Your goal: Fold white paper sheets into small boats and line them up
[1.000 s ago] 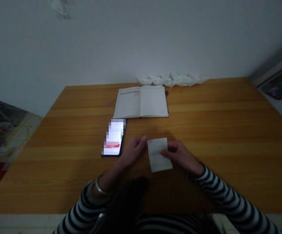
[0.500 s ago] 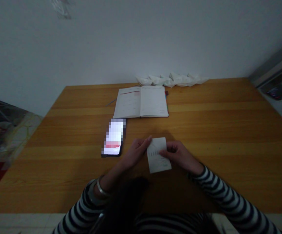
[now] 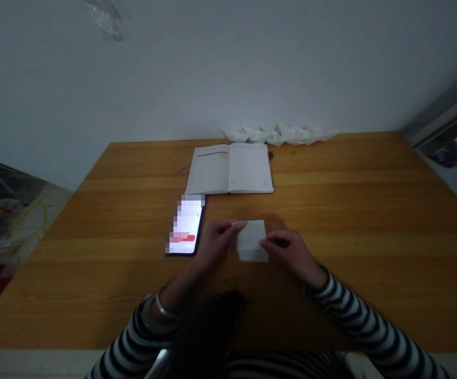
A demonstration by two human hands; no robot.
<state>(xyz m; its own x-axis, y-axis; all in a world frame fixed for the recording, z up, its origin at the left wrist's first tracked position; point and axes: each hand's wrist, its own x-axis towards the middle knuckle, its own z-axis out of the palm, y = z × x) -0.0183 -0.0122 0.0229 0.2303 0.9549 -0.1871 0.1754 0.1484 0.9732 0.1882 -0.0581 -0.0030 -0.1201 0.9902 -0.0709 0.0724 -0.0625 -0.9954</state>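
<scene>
Between my hands is a small white sheet of paper [image 3: 252, 245] with faint marks, held above the wooden table [image 3: 350, 216]. My left hand [image 3: 218, 239] pinches its upper left corner between thumb and fingers. At the right edge, my right hand [image 3: 289, 250] grips the paper with thumb and fingertips. A phone [image 3: 186, 226] with a lit, partly blurred screen lies just left of my left hand. Beyond it an open notebook [image 3: 247, 168] lies flat, its left page crossed by a red line near the top.
Crumpled white paper or tissue [image 3: 281, 134] runs along the table's back edge against the wall. A thin ribbon-like strip [image 3: 181, 169] sticks out left of the notebook. Clear plastic [image 3: 105, 20] hangs on the wall. Cluttered items stand on the floor at left.
The paper looks shorter now, its lower part tilted or folded. My right thumb has moved from the paper's middle to its right edge. The view has shifted slightly.
</scene>
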